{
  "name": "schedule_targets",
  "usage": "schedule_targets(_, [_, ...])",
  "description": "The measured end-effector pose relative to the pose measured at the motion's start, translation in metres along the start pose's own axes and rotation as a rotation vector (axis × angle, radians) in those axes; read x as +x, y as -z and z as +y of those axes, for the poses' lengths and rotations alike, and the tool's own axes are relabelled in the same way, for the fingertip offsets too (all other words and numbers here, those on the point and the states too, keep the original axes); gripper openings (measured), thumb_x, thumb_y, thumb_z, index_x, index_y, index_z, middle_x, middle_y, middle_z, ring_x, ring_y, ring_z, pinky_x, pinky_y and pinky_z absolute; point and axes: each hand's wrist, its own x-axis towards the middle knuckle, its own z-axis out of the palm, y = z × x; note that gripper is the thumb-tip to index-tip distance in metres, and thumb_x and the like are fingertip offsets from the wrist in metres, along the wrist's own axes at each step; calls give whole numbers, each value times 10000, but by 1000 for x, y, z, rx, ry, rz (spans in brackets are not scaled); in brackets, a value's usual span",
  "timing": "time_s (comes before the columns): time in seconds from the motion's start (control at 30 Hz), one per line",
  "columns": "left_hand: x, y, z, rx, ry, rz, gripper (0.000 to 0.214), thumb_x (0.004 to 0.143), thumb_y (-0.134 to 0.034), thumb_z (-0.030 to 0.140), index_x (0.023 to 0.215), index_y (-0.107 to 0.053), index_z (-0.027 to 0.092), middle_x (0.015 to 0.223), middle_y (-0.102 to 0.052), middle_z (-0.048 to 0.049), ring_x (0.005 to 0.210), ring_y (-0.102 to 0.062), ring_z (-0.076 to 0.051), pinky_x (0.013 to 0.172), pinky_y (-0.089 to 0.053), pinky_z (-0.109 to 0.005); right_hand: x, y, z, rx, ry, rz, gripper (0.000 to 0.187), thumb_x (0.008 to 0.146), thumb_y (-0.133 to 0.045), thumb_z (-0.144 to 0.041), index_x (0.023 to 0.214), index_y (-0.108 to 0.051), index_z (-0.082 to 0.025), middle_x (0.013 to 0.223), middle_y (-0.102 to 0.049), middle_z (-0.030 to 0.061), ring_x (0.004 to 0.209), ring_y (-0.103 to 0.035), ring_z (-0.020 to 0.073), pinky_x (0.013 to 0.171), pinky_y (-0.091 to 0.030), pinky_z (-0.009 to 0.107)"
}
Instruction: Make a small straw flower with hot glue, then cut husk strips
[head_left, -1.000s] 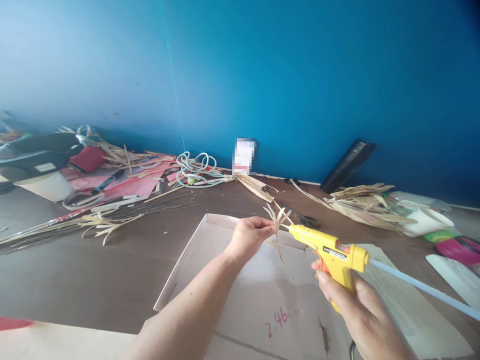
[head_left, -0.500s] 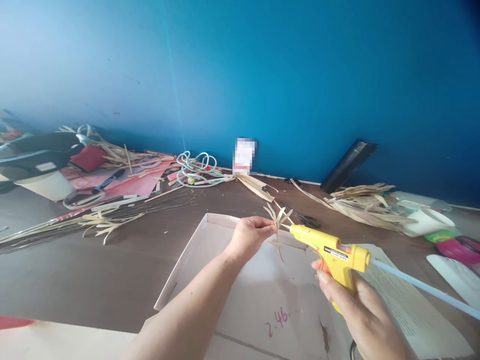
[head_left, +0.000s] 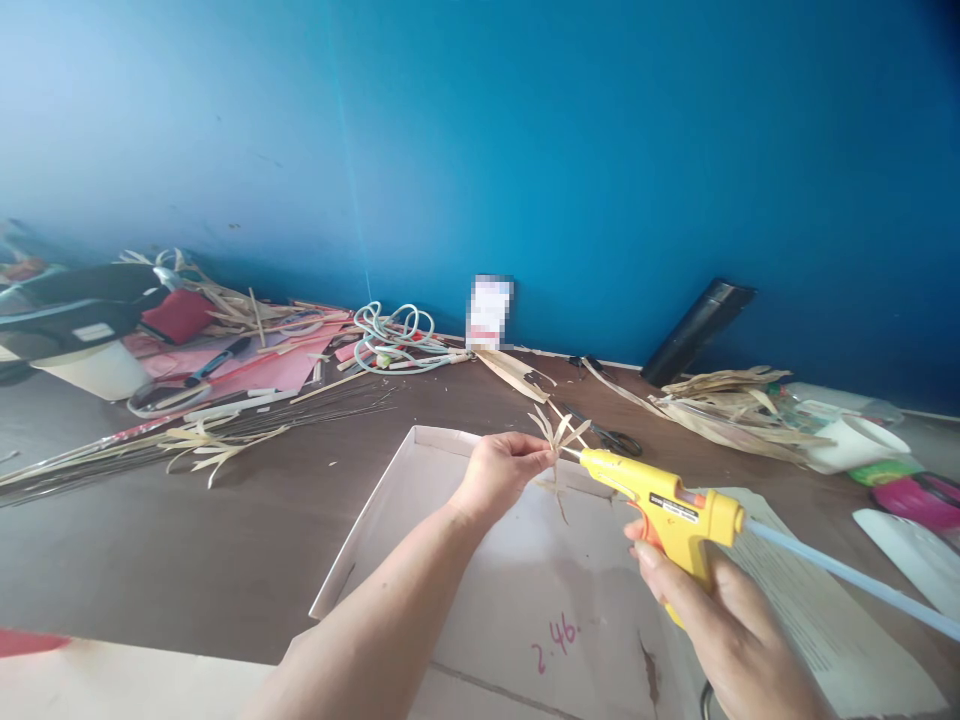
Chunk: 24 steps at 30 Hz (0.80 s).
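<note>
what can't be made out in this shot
Head view: the pinched part of the pale dried leaf-strip sprig, covered by the left hand.
Head view: part of the yellow plastic glue gun's handle, covered by the right hand.
Head view: the translucent rod-shaped glue stick's far end, cut by the right edge.
Head view: the upright whitish rectangle's face, pixelated.

two hands point(head_left: 495, 478), one yellow glue gun point(head_left: 637, 478), one glue stick point(head_left: 855, 577), one held sprig point(head_left: 556, 438), one shallow box point(head_left: 510, 600)

A blue painted wall point(head_left: 570, 150) rises behind the dark brown tabletop point(head_left: 225, 560); pale light washes it above the tabletop's left end.
</note>
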Motion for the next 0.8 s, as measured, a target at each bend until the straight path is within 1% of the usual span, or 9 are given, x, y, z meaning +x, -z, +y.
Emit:
schedule_targets(0.17, [0,-1,0,-11,6,-10,278,643,-718,416,777,-712,172,640,-561,14,564,-391,-75,544,-305,-226,1,0,-1,-19,22,-12,384,755,-602,-536,925,-689,-203,702,-671,55,646,-632,215,482,-485,237])
schedule_targets(0.27, [0,0,-1,-5,2,-8,276,647,-717,416,773,-710,170,640,-562,14,563,-393,-75,544,-309,-224,1,-1,-1,-20,33,-14,376,757,-601,-531,917,-689,-202,687,-665,53,646,-630,217,494,-489,241])
schedule_targets(0.43, [0,0,-2,-8,-2,-14,271,655,-712,408,783,-708,168,653,-565,10,573,-396,-76,545,-309,-220,2,0,0,50,-12,-3,361,761,-615,-518,931,-681,-207,679,-626,42,622,-588,200,523,-487,254])
schedule_targets(0.5, [0,1,-1,-6,3,-18,267,659,-708,405,784,-707,170,654,-565,11,575,-399,-76,546,-308,-219,3,2,0,111,-53,-18,370,770,-616,-511,962,-668,-198,635,-565,18,601,-548,181,568,-498,266])
schedule_targets(0.6, [-1,1,1,-4,7,-19,258,656,-709,397,778,-709,170,654,-566,13,575,-399,-74,549,-307,-217,5,8,2,241,-111,-72,388,772,-635,-486,1025,-642,-192,605,-480,-23,590,-495,149,691,-518,299])
schedule_targets(0.63, [-1,1,2,-6,6,-17,255,655,-710,393,777,-710,169,654,-566,14,576,-398,-74,549,-307,-216,6,10,3,286,-130,-73,401,761,-650,-478,1043,-636,-191,607,-468,-30,595,-487,144,728,-521,315])
schedule_targets(0.7, [-1,1,2,-7,3,-11,253,657,-708,391,779,-712,169,654,-567,13,576,-397,-73,550,-307,-215,8,14,8,365,-167,-22,435,727,-683,-465,1058,-636,-187,618,-463,-32,606,-481,141,753,-528,341])
schedule_targets(0.73, [-1,1,3,-5,1,-8,254,659,-707,392,780,-712,169,654,-568,11,576,-397,-74,549,-307,-214,10,16,11,394,-185,18,435,712,-693,-461,1047,-641,-188,614,-455,-32,597,-474,139,728,-534,343])
schedule_targets(0.8, [-2,1,2,-2,-3,-7,257,660,-707,397,775,-712,168,649,-567,9,573,-396,-74,542,-304,-214,19,23,22,416,-187,114,364,698,-695,-443,965,-654,-199,587,-421,-35,537,-433,124,602,-527,318])
